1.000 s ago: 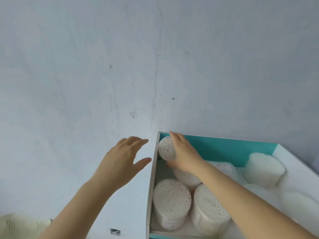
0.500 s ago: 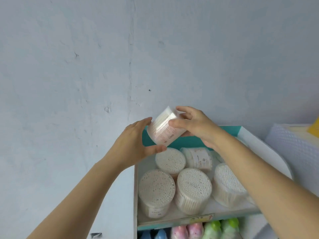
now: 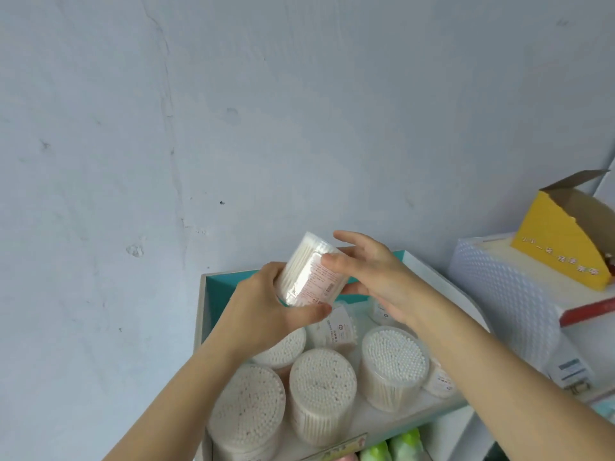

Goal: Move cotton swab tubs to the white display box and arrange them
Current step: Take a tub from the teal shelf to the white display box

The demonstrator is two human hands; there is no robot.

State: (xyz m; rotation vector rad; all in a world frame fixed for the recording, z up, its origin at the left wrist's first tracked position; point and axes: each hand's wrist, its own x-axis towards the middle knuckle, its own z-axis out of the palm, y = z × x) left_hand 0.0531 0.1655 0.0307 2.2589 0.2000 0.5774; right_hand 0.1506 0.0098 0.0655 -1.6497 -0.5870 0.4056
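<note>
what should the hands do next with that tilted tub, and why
Probably turn the tub upright and lower it toward the back left of the display box, where no tub shows: the left hand and right hand hold it tilted above the box, while the front tubs stand upright.

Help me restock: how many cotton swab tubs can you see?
8. A held tub in the left hand and right hand. In the display box: four upright tubs in front, three partly covered tubs behind and right. More may be hidden.
</note>
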